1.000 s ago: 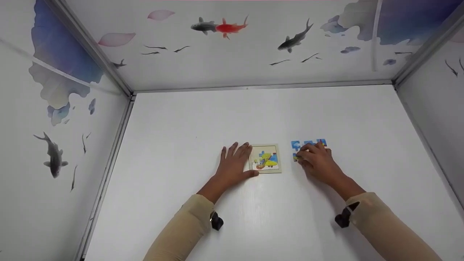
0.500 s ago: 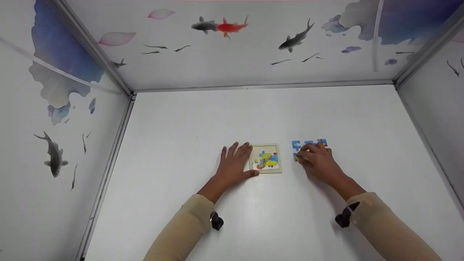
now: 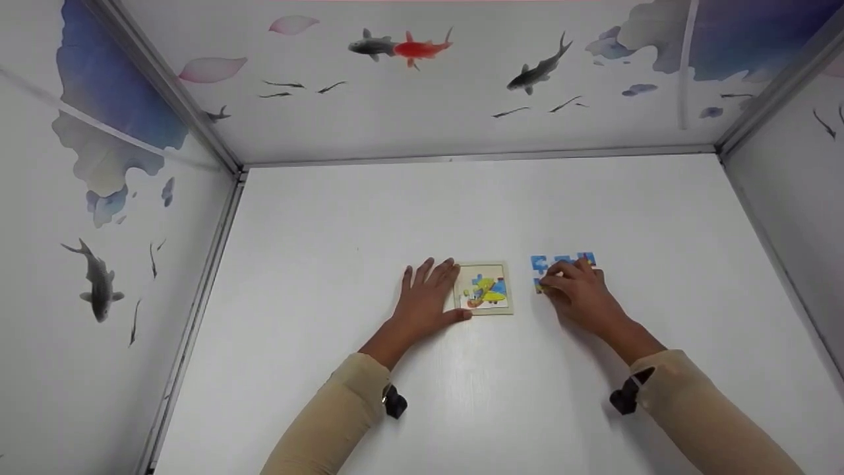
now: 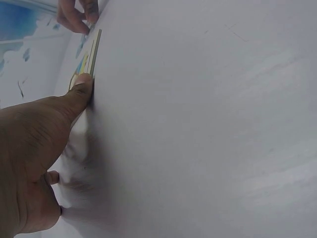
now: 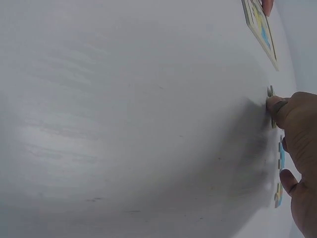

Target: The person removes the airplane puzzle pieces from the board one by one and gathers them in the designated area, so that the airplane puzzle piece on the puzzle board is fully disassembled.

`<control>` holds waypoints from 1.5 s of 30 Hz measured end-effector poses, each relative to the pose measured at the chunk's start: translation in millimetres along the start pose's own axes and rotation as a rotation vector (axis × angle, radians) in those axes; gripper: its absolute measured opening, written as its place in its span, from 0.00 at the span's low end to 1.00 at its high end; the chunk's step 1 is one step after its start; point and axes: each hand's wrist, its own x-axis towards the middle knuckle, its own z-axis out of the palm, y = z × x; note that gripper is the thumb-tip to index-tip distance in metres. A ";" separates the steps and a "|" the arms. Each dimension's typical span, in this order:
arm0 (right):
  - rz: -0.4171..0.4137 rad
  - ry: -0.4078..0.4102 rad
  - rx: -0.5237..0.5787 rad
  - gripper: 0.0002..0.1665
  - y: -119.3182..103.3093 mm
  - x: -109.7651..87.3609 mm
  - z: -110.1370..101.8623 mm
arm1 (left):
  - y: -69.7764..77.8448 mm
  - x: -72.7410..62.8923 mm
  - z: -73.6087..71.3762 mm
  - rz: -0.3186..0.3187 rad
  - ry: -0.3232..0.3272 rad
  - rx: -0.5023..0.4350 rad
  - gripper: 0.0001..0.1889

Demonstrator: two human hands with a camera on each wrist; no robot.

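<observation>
A small square wooden puzzle frame (image 3: 510, 290) lies on the white table, several joined pieces with a yellow and blue picture (image 3: 489, 291) in its lower part. My left hand (image 3: 425, 300) rests at its left side, fingers spread and fairly straight; the thumb touches the bottom edge, as the left wrist view also shows. To the right lie several loose blue jigsaw pieces (image 3: 539, 262), partly covered by my right hand (image 3: 581, 295). Its thumb and a finger pinch a jigsaw piece (image 5: 273, 122) at the near left of that group. Most of this piece is hidden.
The white table (image 3: 422, 211) is bordered by panels with painted fish, the back panel (image 3: 461, 112) beyond the pieces and the left panel (image 3: 39, 277) at one side. A small black camera (image 3: 395, 402) sits at the left wrist, another black camera (image 3: 623, 400) at the right.
</observation>
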 end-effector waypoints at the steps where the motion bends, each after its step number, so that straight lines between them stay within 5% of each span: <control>1: -0.002 0.003 -0.004 0.13 -0.3 0.1 -0.2 | 0.4 -0.1 -0.4 -0.002 -0.002 -0.002 0.54; 26: -0.040 0.027 -0.058 0.13 -4.2 2.3 -3.6 | 2.3 -1.2 -1.1 -0.005 0.005 -0.003 0.54; 45: -0.060 -0.076 -0.007 0.19 -53.8 39.6 14.8 | 3.7 -1.1 -2.5 -0.015 0.002 0.009 0.53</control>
